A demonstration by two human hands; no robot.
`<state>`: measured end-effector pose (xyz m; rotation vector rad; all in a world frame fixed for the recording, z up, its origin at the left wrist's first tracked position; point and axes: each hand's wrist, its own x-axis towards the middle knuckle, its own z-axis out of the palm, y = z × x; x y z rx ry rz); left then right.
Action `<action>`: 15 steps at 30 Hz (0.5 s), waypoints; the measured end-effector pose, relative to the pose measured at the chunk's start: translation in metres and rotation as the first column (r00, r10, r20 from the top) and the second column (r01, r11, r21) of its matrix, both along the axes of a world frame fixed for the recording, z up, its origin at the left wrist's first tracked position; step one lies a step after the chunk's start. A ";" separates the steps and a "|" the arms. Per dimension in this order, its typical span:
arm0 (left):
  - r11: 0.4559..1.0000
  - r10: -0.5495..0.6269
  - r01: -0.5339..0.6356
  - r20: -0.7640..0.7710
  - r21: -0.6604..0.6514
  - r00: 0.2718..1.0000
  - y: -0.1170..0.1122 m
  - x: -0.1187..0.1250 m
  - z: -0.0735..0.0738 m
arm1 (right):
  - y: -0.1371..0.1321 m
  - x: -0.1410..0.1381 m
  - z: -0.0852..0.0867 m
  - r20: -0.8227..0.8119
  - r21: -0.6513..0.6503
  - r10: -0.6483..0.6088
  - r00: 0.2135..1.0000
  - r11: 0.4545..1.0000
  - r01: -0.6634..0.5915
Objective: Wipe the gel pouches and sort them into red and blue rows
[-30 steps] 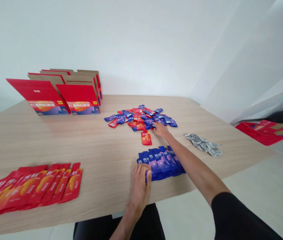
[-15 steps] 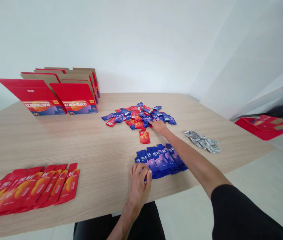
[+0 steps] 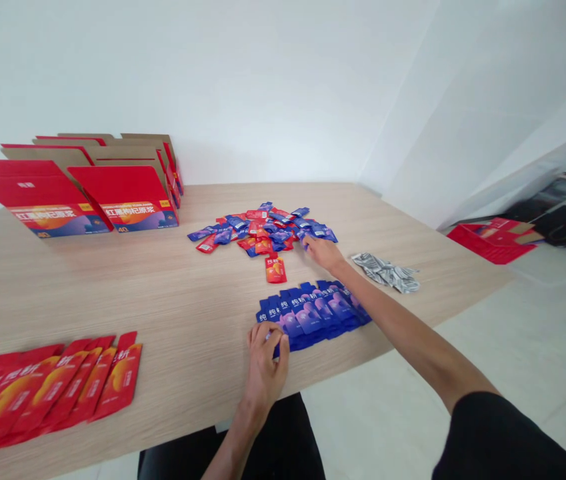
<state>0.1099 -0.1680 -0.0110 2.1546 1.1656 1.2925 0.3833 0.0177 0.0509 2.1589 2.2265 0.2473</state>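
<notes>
My left hand (image 3: 266, 363) rests near the table's front edge, fingers curled on the left end of a fanned row of blue sachets (image 3: 313, 312). My right hand (image 3: 323, 252) reaches far across the table to the near right side of a loose heap of blue and red sachets (image 3: 263, 228); its fingers touch a blue sachet at the heap's edge, and I cannot see whether they grip it. A single red sachet (image 3: 275, 269) lies between the heap and the blue row.
A fanned row of red sachets (image 3: 47, 387) lies at the front left. Red open cartons (image 3: 123, 197) stand at the back left of the wooden table (image 3: 163, 293). Crumpled silver wrappers (image 3: 387, 272) lie at the right. More red cartons (image 3: 493, 239) lie on the floor beyond.
The view has shifted so everything sits further left. My right hand has drawn slightly back from the heap toward me. My left hand stays on the blue row's end.
</notes>
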 end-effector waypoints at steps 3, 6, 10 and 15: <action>1.000 -0.004 0.004 0.002 0.006 1.000 0.000 0.000 0.000 | -0.014 0.020 -0.001 -0.009 0.054 -0.078 0.997 0.995 0.079; 1.000 -0.004 0.003 0.011 0.020 1.000 0.000 0.000 0.001 | -0.023 0.039 -0.007 -0.011 0.077 -0.112 0.994 0.991 0.113; 1.000 0.009 -0.010 0.018 0.029 1.000 0.000 0.001 0.002 | -0.025 0.056 -0.016 0.001 0.083 -0.048 0.999 0.995 0.047; 0.999 0.018 -0.018 -0.006 0.052 1.000 0.000 0.000 0.001 | -0.015 0.067 -0.032 0.089 0.068 0.258 0.962 0.962 -0.264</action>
